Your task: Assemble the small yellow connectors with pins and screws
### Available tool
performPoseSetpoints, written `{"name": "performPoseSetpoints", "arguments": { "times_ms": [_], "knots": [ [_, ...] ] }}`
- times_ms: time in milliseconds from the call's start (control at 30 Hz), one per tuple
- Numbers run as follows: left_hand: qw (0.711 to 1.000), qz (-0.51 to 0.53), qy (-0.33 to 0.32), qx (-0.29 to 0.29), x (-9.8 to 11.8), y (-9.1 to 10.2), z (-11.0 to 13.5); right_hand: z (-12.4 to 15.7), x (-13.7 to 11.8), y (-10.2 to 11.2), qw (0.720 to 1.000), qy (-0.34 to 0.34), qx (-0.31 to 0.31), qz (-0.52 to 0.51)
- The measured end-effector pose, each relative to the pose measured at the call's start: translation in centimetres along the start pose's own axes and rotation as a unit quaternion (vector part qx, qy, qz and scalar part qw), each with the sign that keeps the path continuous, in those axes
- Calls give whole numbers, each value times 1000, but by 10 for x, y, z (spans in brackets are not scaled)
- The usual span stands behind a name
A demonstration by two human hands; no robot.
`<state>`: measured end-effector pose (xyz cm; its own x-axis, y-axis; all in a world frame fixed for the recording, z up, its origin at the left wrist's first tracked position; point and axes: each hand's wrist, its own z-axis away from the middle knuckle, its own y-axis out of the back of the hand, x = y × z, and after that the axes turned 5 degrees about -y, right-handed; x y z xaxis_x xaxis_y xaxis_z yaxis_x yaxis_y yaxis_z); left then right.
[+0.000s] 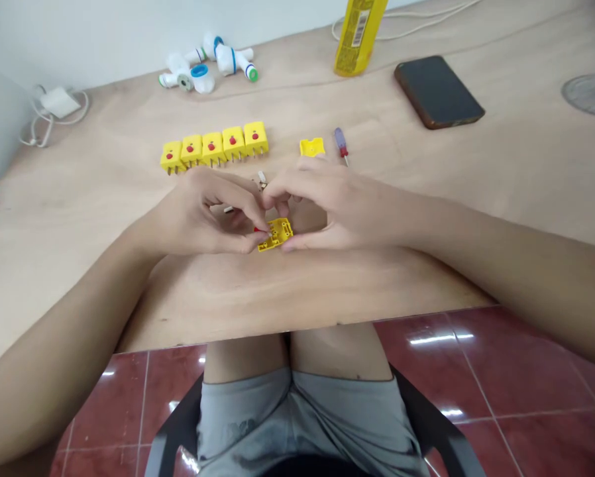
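- Left hand (208,212) pinches a small red part (256,229) at the edge of a yellow plastic housing (276,234).
- Right hand (337,205) grips that housing with its fingertips; it sits between both hands, over the plywood worktop (63,232).
- Five yellow blocks (214,146) with red dots stand in a row beyond the hands.
- A yellow piece (312,147) and a small screwdriver (340,144) lie just past the right hand.
- White pipe fittings (205,63), a phone (439,91) and a yellow bottle (360,36) sit farther back.

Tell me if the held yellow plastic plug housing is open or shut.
Open: the yellow plastic plug housing shows bare inner recesses; a separate yellow plastic piece lies beyond.
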<state>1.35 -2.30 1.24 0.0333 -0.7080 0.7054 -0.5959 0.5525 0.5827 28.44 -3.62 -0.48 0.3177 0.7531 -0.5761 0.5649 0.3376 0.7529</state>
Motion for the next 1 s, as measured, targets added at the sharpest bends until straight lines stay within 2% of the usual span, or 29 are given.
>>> {"name": "performPoseSetpoints", "arguments": {
  "times_ms": [100,300,467,633,1000],
  "knots": [
    [999,-21,7,-34,0,2,0,0,0,0,1000,-9,-5,10],
    [998,18,53,-9,-3,7,4,1,6,-1,998,0,-11,67],
    [998,53,-2,-37,-7,9,1,1,8,-2,997,5,-12,74],
    [997,53,-43,-26,-3,7,-3,0,6,-1,998,7,-18,64],
    [999,23,-23,-19,1,6,-1,0,5,-2,997,-3,-25,74]
  ]
}}
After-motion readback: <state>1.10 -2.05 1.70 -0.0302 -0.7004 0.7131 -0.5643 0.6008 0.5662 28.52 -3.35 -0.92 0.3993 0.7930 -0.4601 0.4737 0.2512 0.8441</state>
